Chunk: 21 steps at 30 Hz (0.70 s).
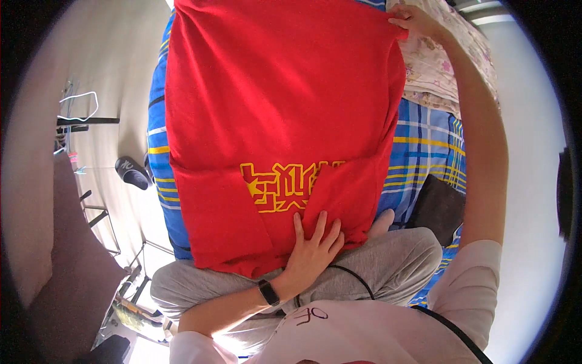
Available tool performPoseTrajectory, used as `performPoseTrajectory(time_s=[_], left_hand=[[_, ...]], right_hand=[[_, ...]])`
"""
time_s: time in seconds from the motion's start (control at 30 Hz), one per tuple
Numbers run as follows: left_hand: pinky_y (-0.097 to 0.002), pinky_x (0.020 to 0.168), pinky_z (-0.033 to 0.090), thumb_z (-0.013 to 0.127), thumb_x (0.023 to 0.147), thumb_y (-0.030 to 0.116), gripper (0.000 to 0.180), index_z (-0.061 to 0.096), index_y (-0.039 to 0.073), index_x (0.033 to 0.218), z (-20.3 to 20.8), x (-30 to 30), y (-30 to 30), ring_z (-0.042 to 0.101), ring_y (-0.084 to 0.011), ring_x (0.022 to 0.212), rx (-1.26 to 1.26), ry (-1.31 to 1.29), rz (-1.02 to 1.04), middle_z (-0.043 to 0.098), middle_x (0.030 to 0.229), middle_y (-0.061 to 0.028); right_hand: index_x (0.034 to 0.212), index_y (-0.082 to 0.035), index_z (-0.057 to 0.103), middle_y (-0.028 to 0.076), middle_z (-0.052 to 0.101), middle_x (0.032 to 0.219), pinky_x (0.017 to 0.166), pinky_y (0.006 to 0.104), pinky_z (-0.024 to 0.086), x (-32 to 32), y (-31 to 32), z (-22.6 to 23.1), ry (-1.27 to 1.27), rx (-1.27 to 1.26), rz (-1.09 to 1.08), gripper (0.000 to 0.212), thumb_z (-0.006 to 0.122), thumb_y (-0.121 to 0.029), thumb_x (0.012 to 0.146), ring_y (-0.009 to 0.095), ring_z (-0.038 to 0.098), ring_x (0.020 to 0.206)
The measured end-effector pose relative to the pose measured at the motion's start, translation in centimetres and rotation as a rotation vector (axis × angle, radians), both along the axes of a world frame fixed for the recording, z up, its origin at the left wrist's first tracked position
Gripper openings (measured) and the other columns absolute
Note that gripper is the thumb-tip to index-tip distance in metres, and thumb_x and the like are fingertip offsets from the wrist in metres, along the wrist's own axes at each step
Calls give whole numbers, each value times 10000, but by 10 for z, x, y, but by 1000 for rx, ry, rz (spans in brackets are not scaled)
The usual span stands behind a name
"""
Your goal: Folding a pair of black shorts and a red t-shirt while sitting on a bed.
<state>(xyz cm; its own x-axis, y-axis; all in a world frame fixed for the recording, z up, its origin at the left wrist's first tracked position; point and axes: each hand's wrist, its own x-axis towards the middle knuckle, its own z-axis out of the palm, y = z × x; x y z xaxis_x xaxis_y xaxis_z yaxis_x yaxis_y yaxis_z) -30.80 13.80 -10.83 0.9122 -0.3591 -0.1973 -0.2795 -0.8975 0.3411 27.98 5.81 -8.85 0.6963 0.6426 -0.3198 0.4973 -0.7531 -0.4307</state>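
A red T-shirt [285, 91] with yellow printed characters lies spread in front of me. Two flaps, which look like its sleeves, are folded inward over the print at the near end. My left hand [314, 247], with a dark band on the wrist, presses flat on the near edge, fingers spread. At the far right corner, my right hand [413, 22] is stretched out and pinches the cloth between thumb and fingers. The shirt's far edge runs close to the top of the picture.
Under the shirt is a blue plaid bed sheet [424, 142]. A floral pillow [433, 76] lies at the far right, and a dark flat item [438, 209] by my right knee. On the floor to the left are a black slipper [132, 173] and thin-legged furniture.
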Motion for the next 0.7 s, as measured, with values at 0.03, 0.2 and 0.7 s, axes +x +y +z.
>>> performPoseTrajectory(time_s=[0.03, 0.2, 0.7], left_hand=[[-846, 992, 265, 571, 873, 251, 450, 564, 167, 1315, 1, 2, -1, 317, -439, 1381, -11, -6, 0, 404, 1486, -105], [-844, 995, 267, 577, 868, 252, 451, 566, 165, 1311, 0, 12, -12, 312, -431, 1385, -97, -71, -20, 403, 1485, -100], [-833, 1009, 270, 561, 877, 246, 429, 576, 157, 1296, -1, 7, -10, 297, -425, 1400, -73, -70, 11, 409, 1478, -96]], right_hand=[[1238, -100, 631, 190, 648, 1109, 927, 508, 498, -29, 12, 34, 74, -117, -153, 412, 724, -263, 871, 340, 602, 1119], [1176, -97, 668, 101, 677, 934, 734, 413, 555, 69, -55, 7, -527, -116, 717, 338, 752, -213, 870, 250, 675, 832], [957, -56, 672, 142, 671, 821, 709, 382, 506, 17, 3, -20, -585, 288, -35, 253, 777, -115, 734, 255, 646, 788]])
